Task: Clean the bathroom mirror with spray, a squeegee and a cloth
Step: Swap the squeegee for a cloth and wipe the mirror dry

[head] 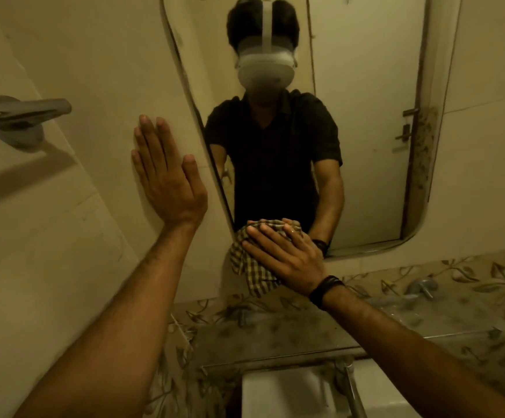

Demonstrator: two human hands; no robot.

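Note:
The bathroom mirror hangs on the wall ahead, with a rounded frame, and reflects a person in a dark shirt. A checked cloth is pressed against the mirror's lower left corner. My right hand lies flat on the cloth, fingers spread over it, a dark band on the wrist. My left hand rests flat on the tiled wall just left of the mirror, fingers together, holding nothing. No spray bottle or squeegee is in view.
A glass shelf juts out under the mirror, above a white basin. A metal towel bar sticks out of the left wall. A tap sits on the leaf-patterned tiles at right. The reflected door shows a latch.

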